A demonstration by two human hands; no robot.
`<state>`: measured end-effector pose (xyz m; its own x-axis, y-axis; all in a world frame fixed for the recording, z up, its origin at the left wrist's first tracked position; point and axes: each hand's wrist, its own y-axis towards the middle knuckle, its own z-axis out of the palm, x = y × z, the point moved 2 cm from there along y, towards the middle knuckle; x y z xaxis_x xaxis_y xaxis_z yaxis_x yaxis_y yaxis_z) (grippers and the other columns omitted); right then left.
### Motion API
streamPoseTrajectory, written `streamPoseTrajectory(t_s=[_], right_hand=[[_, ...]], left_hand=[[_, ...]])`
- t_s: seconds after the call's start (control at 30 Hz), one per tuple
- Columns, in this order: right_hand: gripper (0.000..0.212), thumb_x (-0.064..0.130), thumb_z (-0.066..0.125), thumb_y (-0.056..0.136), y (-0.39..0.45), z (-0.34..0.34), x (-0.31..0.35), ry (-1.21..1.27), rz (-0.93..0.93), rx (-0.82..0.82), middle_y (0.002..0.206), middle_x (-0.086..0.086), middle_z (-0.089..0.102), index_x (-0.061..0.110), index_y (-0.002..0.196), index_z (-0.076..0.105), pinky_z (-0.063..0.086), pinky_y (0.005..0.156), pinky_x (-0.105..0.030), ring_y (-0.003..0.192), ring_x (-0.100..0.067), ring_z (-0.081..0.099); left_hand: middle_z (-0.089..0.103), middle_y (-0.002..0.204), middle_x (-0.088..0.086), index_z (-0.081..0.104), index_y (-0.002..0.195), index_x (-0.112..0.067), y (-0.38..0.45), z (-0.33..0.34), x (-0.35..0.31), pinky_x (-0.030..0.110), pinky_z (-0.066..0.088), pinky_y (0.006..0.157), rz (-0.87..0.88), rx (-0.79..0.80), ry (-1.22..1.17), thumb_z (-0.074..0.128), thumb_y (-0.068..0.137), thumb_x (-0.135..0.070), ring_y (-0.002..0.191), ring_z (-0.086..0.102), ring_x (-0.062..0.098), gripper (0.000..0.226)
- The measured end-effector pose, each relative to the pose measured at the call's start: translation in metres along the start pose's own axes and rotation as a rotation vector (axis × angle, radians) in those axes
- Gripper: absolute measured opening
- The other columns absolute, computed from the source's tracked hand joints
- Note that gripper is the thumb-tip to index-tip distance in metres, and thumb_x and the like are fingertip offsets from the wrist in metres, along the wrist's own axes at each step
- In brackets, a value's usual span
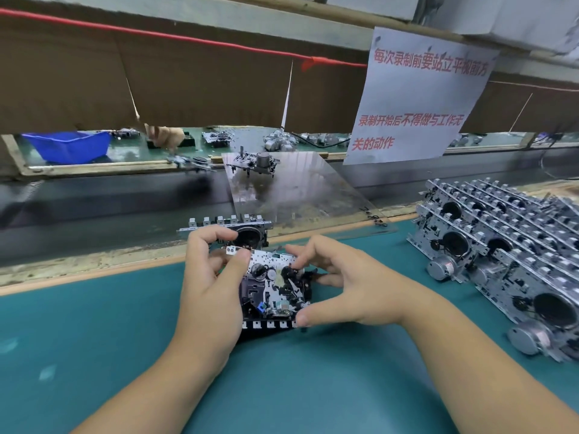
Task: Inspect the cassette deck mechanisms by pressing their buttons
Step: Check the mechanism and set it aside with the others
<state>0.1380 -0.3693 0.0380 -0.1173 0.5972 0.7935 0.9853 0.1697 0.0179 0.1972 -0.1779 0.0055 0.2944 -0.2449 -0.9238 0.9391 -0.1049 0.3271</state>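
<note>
Cassette deck mechanism [272, 286], a flat grey metal chassis crowded with black plastic gears and levers, is sitting just above the teal work mat [94, 339] at the middle of the view, clamped between both hands. Its row of small white-capped buttons [269, 324] is running left to right along the edge nearest the person, so the long axis of that row is lying across the body.

The left hand [210, 277] is wrapping the left side, thumb lying over the top plate and fingers curled behind the far edge. The right hand [341, 286] is closing on the right side, its thumb tip [304, 317] resting at the right end of the button row and its fingers bent over the far right corner. The right thumb looks nearer the buttons, so pressing likely falls to it while the left hand is steadying the chassis.

A second grey metal mechanism [228, 225] is lying just behind the held one, touching or nearly so; I cannot tell which. A large stack of silvery mechanisms [501, 255] is resting well apart on the right. Further back, a clear plastic sheet [307, 195] is carrying one more unit. A white paper notice with red writing [416, 98] is hanging above. Nothing is blocking the button row.
</note>
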Motion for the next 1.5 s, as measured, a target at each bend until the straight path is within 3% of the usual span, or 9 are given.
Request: streamPoseTrajectory(t_s=[0.1, 0.2, 0.37, 0.6, 0.73, 0.87, 1.1, 1.33, 1.5], right_hand=[[0.057, 0.04, 0.091, 0.063, 0.001, 0.0, -0.001, 0.022, 0.013, -0.001, 0.152, 0.019, 0.042, 0.037, 0.104, 0.051, 0.042, 0.113, -0.035, 0.14, 0.01, 0.034], [0.069, 0.036, 0.092, 0.064, 0.001, 0.0, 0.001, 0.014, 0.0, 0.006, 0.146, 0.024, 0.045, 0.045, 0.118, 0.05, 0.042, 0.112, -0.033, 0.139, 0.01, 0.034], [0.053, 0.029, 0.094, 0.063, 0.0, -0.004, -0.002, -0.006, 0.021, 0.013, 0.153, 0.021, 0.041, 0.037, 0.098, 0.054, 0.04, 0.114, -0.04, 0.139, 0.007, 0.037], [0.059, 0.032, 0.093, 0.064, 0.001, -0.004, -0.004, 0.005, 0.01, 0.014, 0.152, 0.023, 0.041, 0.041, 0.106, 0.053, 0.04, 0.114, -0.038, 0.138, 0.009, 0.036], [0.057, 0.038, 0.093, 0.059, 0.001, -0.005, -0.007, -0.015, 0.033, 0.004, 0.152, 0.024, 0.041, 0.036, 0.1, 0.053, 0.039, 0.115, -0.038, 0.137, 0.004, 0.042], [0.07, 0.032, 0.095, 0.06, 0.002, -0.005, -0.006, 0.036, 0.007, 0.005, 0.149, 0.025, 0.044, 0.044, 0.115, 0.053, 0.04, 0.115, -0.032, 0.137, 0.007, 0.04], [0.06, 0.011, 0.092, 0.066, 0.0, -0.008, -0.009, 0.038, 0.047, 0.093, 0.157, 0.024, 0.031, 0.033, 0.104, 0.051, 0.041, 0.113, -0.029, 0.134, 0.0, 0.047], [0.068, 0.011, 0.089, 0.07, 0.001, -0.008, -0.005, 0.011, 0.034, 0.074, 0.157, 0.025, 0.03, 0.047, 0.118, 0.057, 0.044, 0.11, -0.026, 0.129, -0.002, 0.053], [0.051, 0.004, 0.087, 0.07, -0.001, -0.01, -0.007, 0.045, 0.074, 0.068, 0.157, 0.023, 0.032, 0.031, 0.102, 0.058, 0.046, 0.109, -0.033, 0.12, -0.005, 0.062]], left_hand=[[0.061, 0.086, 0.008, 0.063, 0.096, -0.041, -0.001, 0.001, -0.002, 0.057, 0.049, 0.077, 0.044, 0.048, 0.049, 0.058, 0.088, -0.024, 0.079, 0.055, 0.037, 0.019], [0.065, 0.081, -0.004, 0.073, 0.094, -0.04, -0.002, 0.001, -0.004, 0.022, 0.047, 0.075, 0.101, 0.09, 0.17, 0.054, 0.089, -0.021, 0.075, 0.055, 0.009, 0.027], [0.067, 0.093, -0.006, 0.078, 0.082, -0.042, -0.003, 0.003, -0.005, 0.011, 0.042, 0.08, 0.078, 0.127, 0.277, 0.048, 0.084, -0.016, 0.093, 0.061, 0.007, 0.04], [0.061, 0.085, -0.002, 0.064, 0.075, -0.032, -0.007, 0.003, -0.008, 0.031, 0.039, 0.075, 0.058, 0.123, 0.306, 0.042, 0.084, -0.019, 0.081, 0.053, 0.012, 0.027], [0.068, 0.096, -0.007, 0.076, 0.084, -0.039, -0.008, 0.005, -0.012, 0.015, 0.043, 0.081, 0.082, 0.134, 0.296, 0.044, 0.087, -0.018, 0.094, 0.061, 0.003, 0.038], [0.063, 0.088, -0.003, 0.067, 0.075, -0.031, -0.007, 0.004, -0.01, 0.023, 0.04, 0.076, 0.05, 0.126, 0.286, 0.043, 0.086, -0.016, 0.084, 0.055, 0.009, 0.031], [0.066, 0.079, -0.022, 0.075, 0.087, -0.033, -0.007, 0.004, -0.009, 0.01, 0.039, 0.07, 0.055, 0.166, 0.305, 0.046, 0.101, 0.002, 0.075, 0.057, -0.002, 0.047], [0.05, 0.073, 0.015, 0.062, 0.079, -0.025, -0.009, 0.006, -0.011, 0.018, 0.03, 0.054, 0.057, 0.166, 0.299, 0.04, 0.088, -0.017, 0.058, 0.037, 0.008, 0.025], [0.061, 0.069, -0.01, 0.074, 0.091, -0.029, -0.008, 0.005, -0.009, 0.011, 0.038, 0.061, 0.063, 0.164, 0.297, 0.044, 0.102, 0.003, 0.064, 0.051, 0.003, 0.046]])
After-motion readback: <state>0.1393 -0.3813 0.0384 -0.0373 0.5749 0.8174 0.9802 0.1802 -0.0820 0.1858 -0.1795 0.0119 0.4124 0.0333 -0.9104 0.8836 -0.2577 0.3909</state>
